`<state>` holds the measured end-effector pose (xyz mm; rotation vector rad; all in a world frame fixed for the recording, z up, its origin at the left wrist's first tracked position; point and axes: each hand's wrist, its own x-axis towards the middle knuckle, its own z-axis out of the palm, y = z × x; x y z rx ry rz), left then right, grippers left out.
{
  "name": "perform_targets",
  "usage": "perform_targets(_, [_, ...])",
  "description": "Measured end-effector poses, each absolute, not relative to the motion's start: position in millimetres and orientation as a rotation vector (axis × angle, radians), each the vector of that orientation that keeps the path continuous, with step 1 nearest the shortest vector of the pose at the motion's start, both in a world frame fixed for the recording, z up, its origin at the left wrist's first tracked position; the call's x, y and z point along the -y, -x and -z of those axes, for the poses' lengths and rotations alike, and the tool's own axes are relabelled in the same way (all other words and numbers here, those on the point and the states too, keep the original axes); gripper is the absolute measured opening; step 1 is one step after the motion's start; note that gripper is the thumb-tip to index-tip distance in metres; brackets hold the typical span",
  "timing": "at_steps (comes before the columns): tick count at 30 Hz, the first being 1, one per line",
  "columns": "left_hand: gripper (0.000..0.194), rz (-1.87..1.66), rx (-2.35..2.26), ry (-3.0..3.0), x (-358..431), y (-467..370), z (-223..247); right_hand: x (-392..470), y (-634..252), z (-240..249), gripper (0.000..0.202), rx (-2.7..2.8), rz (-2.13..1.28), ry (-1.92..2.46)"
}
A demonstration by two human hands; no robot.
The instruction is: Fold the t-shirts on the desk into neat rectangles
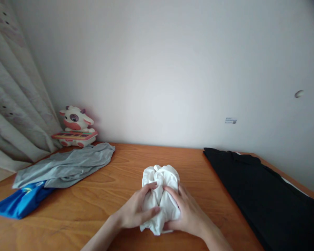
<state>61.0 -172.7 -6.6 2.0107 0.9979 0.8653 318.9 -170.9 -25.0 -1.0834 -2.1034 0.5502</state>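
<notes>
A bunched white cloth, gathered into a compact bundle, is between my two hands at the front middle of the wooden table. My left hand grips its left side, thumb and fingers pressed onto the fabric. From the right, my right hand clasps the other side, with some of its fingers hidden behind or under the cloth. Folds and a crease run down the bundle's middle. Its exact kind of garment cannot be made out.
On the left of the table lie a grey garment and a blue cloth partly under it. A cow toy with a keyboard stands behind them, near a curtain. Black fabric covers the right side; a wall rises behind.
</notes>
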Motion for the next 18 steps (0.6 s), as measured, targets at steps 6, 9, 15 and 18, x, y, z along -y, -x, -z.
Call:
perform_targets(6, [0.125,-0.703,-1.019,-2.376,169,-48,18,160,-317,25,0.016,1.821,-0.595,1.243])
perform_targets(9, [0.115,-0.708,-1.091,-2.448,163,-48,25,155,-317,24,0.034,1.441,-0.842,1.154])
perform_targets(15, [0.039,-0.984,-1.304,-2.288,158,-57,26,151,-306,25,0.064,0.841,-1.458,1.062])
perform_targets(18, [0.029,-1.130,-1.297,-2.049,155,-54,17,151,-309,22,0.062,0.856,-1.385,1.090])
